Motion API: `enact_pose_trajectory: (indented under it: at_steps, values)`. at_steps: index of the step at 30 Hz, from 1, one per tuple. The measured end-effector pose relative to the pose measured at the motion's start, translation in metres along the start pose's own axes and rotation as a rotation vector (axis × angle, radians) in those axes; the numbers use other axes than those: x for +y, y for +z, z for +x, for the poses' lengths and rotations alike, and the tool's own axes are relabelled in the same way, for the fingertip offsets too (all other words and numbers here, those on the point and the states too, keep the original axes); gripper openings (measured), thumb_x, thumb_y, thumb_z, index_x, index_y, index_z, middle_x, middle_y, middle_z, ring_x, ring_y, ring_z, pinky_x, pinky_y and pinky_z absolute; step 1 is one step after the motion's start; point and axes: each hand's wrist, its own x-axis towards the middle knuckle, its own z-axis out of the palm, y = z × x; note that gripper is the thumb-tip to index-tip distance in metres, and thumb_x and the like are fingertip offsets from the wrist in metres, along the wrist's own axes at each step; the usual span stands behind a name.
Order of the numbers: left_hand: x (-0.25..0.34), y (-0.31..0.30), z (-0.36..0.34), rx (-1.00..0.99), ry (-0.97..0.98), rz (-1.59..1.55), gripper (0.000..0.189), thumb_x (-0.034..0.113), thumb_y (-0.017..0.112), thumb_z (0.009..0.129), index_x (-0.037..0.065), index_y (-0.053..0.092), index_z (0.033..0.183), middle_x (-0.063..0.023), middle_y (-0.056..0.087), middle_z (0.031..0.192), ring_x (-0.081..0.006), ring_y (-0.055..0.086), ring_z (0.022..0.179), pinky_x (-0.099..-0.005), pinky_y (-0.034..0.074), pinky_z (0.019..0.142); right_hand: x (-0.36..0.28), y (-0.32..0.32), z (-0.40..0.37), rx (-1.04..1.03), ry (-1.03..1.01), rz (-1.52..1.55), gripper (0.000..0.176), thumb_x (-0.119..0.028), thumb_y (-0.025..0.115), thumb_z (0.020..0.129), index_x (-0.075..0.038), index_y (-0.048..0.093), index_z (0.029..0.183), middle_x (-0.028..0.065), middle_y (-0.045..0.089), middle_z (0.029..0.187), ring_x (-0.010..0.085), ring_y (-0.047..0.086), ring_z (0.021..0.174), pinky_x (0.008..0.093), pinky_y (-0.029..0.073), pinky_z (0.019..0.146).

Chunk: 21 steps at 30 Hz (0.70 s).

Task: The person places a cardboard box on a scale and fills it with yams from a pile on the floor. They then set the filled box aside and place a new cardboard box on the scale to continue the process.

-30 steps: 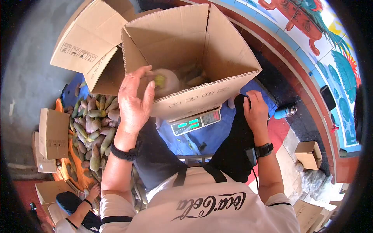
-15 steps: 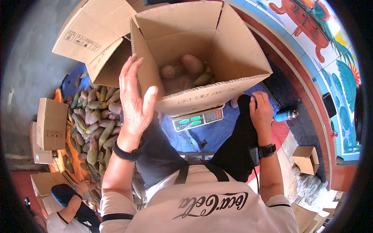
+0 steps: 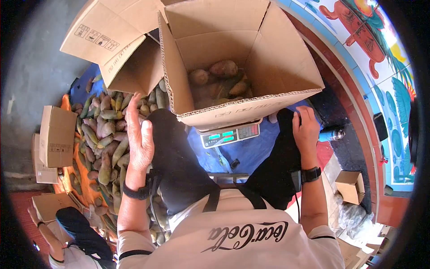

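My left hand [image 3: 140,134] is raised over the heap of long, brownish-green vegetables [image 3: 107,130], its fingers stretched and nothing in it. My right hand [image 3: 306,127] hovers by my right knee with bent fingers, and nothing shows in it. In front of me a large open cardboard box [image 3: 286,58] rests on a digital scale [image 3: 229,136] with lit green displays. Inside the box lie several vegetables [image 3: 224,68], partly in shadow.
A second open carton [image 3: 134,67] leans left of the box. Further cartons [image 3: 59,134] stand at the left. A person [image 3: 83,237] is at the lower left. A blue bottle [image 3: 330,135] and small carton [image 3: 350,186] are at the right.
My left hand has moved left and down, away from the large box. My right hand has shifted slightly right. The other person's arm has moved away from the heap.
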Motion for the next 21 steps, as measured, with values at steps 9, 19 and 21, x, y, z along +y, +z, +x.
enact_pose_trajectory:
  at_steps: [9,19,21]
  values:
    - [-0.0037,0.0018,-0.0045,-0.188,0.027,0.037,0.073,0.054,0.044,0.09,0.003,0.031,0.14,-0.0199,0.025,0.146,-0.0348,0.018,0.138,-0.0454,0.015,0.112,-0.0009,0.0033,-0.0002,-0.01,-0.009,-0.022,0.014,-0.007,0.06,0.082,-0.002,0.059,0.095,0.0142,0.06,0.095,0.0336,0.061,0.08,0.0397,0.051,0.069]
    - [-0.0044,0.001,-0.002,-0.309,0.031,0.174,0.083,0.065,0.046,0.084,0.008,0.029,0.142,-0.0205,0.02,0.148,-0.0368,0.014,0.139,-0.0486,0.012,0.112,-0.0045,0.0081,0.0012,0.01,-0.021,-0.023,0.015,-0.008,0.06,0.081,-0.002,0.06,0.096,0.0142,0.061,0.094,0.0335,0.062,0.08,0.0399,0.051,0.069]
    - [-0.0029,0.0007,-0.0007,-0.347,0.016,0.212,0.088,0.071,0.045,0.081,0.01,0.029,0.142,-0.0204,0.019,0.149,-0.0378,0.013,0.14,-0.0515,0.011,0.112,-0.0069,0.0088,0.0,0.023,-0.01,-0.033,0.016,-0.008,0.06,0.081,-0.002,0.06,0.096,0.0141,0.061,0.093,0.0335,0.062,0.08,0.04,0.051,0.069]
